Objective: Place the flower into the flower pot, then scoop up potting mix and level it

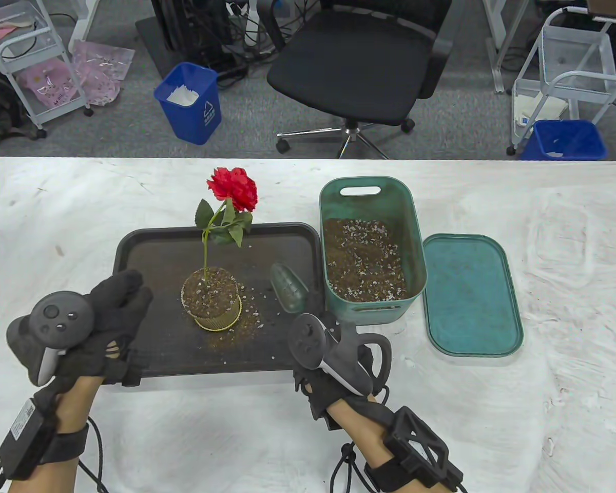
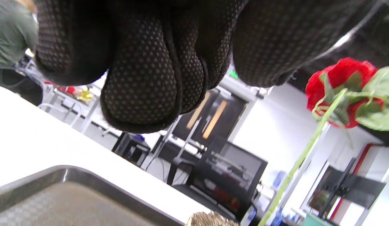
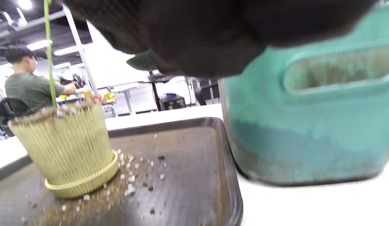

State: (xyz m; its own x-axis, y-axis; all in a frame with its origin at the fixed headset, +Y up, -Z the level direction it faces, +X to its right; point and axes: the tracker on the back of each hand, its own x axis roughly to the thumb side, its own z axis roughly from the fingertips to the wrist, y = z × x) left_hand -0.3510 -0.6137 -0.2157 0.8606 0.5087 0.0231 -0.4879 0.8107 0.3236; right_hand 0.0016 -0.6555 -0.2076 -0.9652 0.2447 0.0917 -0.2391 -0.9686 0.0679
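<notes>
White-covered table point(image 1: 82, 205), office clutter behind: black chair, blue bins, wire carts. Dark tray point(image 1: 149, 257) sits left of centre. Flower pot point(image 1: 211, 303) stands on it, filled to the rim with potting mix, red flower point(image 1: 232, 188) upright in it, stem planted. Loose mix is scattered on the tray round the pot base. Green tub of potting mix point(image 1: 372, 246) is at 3 o'clock of the pot, just off the tray edge; its lid point(image 1: 472, 295) lies flat further right.

Left hand point(image 1: 90, 328) rests at the tray's 8 o'clock corner, fingers together and fairly straight, holding nothing. Right hand point(image 1: 339, 354) sits at 6 o'clock of the tub, holding the handle of the translucent green scoop point(image 1: 288, 287), which points toward 11 o'clock over the tray; the exact finger wrap is hidden by the tracker.

Judgement: planting and scooping look done. What remains is levelling, or a last top-up. Next move calls for the scoop back or flat fingers over the mix surface, light pressure, clear of the stem.
</notes>
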